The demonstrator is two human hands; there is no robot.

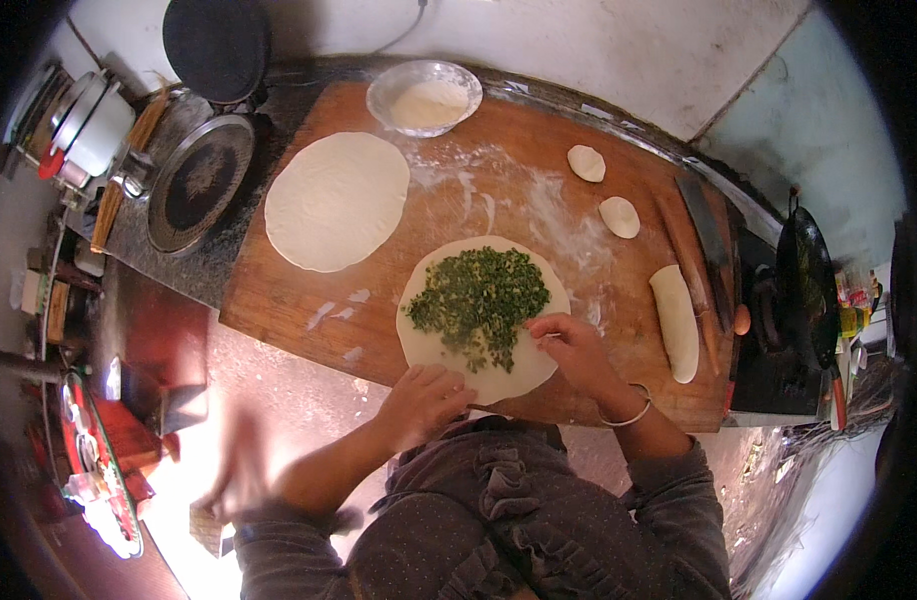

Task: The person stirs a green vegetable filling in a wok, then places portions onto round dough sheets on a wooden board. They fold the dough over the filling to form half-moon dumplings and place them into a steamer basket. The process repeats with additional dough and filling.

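Note:
A round sheet of rolled dough lies at the near side of the wooden board, partly over its front edge. Chopped green filling covers most of its middle and far part, thinning towards me. My left hand rests on the sheet's near left edge, fingers extended over the dough; its thumb side is hard to make out. At the right margin of the filling is my right hand, fingers bent and slightly apart, with nothing visible held. A second, bare dough sheet lies further left on the board.
The floured wooden board carries a metal bowl of flour, two small dough pieces, a dough roll, a rolling pin and a long dark blade. An egg sits by its right edge. A round griddle stands left.

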